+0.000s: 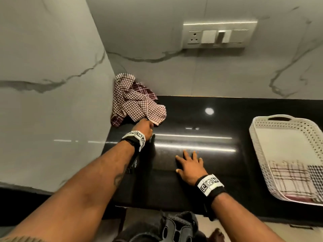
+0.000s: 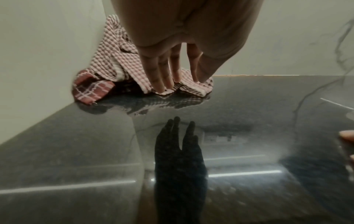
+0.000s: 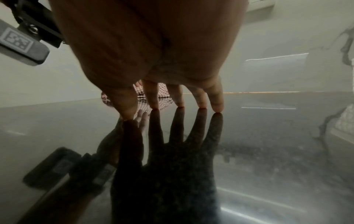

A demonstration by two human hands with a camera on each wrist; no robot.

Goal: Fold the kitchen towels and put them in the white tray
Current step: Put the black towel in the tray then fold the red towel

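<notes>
Grip of the left hand [image 1: 144,127]: straight fingers [image 2: 159,78] laid on the near hem of the crumpled towels [image 1: 138,102], nothing plainly pinched. Heaped in the far-left corner of the worktop [image 1: 218,116], they lie well apart from the white tray [image 1: 257,144] at right; the right hand [image 1: 189,165], flat and empty, is nearer it.

A crumpled checked towel [image 1: 138,103], in small red and white squares, lies heaped in the far left corner of the desk [image 1: 209,123], left of frame centre. A maroon plaid towel [image 1: 116,120] is bunched beneath and behind it. The left hand [image 1: 143,128] has its fingers [image 2: 160,78] on the checked towel's near edge. At the right edge of the frame stands the white tray [image 1: 258,137], with perforated walls and a handle slot. At its near end, side by side, lie a folded pale plaid towel [image 1: 290,179] and a folded fine-check towel [image 1: 316,177].
</notes>
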